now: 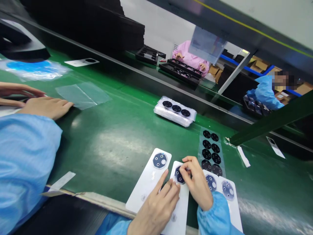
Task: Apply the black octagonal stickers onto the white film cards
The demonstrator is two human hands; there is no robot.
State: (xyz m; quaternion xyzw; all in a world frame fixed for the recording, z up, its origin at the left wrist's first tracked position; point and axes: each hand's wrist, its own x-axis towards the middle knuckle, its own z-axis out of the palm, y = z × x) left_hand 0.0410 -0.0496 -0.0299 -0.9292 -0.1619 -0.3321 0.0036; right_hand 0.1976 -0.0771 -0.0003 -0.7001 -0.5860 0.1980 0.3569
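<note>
Your open lane: green bench [117, 130] between near white panels [144, 187] and far film stack [175, 111]. Co-worker's hands [46, 107] bar left, green post [271, 121] far right. Room under right sleeve [215, 212] hard to judge.

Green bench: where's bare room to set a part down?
Biggest bare patch of green bench: between the clear film and the row of white panels. Another lies right of that row, below the white strip. Crowded: around the left hand and right hand, with panels close together and the sheet of black pieces just beyond.
</note>
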